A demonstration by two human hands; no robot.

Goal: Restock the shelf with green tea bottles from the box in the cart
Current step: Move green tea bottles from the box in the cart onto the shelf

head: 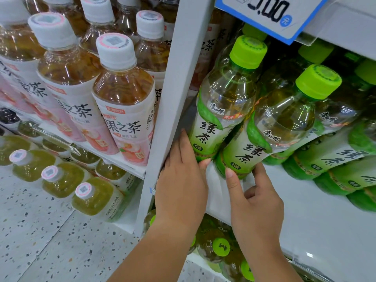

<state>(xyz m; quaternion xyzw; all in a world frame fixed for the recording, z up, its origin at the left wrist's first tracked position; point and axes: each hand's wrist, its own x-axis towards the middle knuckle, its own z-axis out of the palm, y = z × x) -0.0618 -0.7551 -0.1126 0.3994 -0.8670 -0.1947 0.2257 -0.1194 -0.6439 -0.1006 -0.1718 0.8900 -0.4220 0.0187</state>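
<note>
From the head view, a white shelf board (317, 216) carries rows of green-capped bottles, and a pale upright post (179, 78) divides it from a bay of peach tea bottles (124, 98). Below lies speckled terrazzo floor (40, 231).

The left hand (181, 180) grasps the base of the front green tea bottle (223, 98) beside the post. The right hand (258, 200) pinches the base of the neighbouring green tea bottle (284, 119). Both bottles tilt at the shelf's front edge.
</note>
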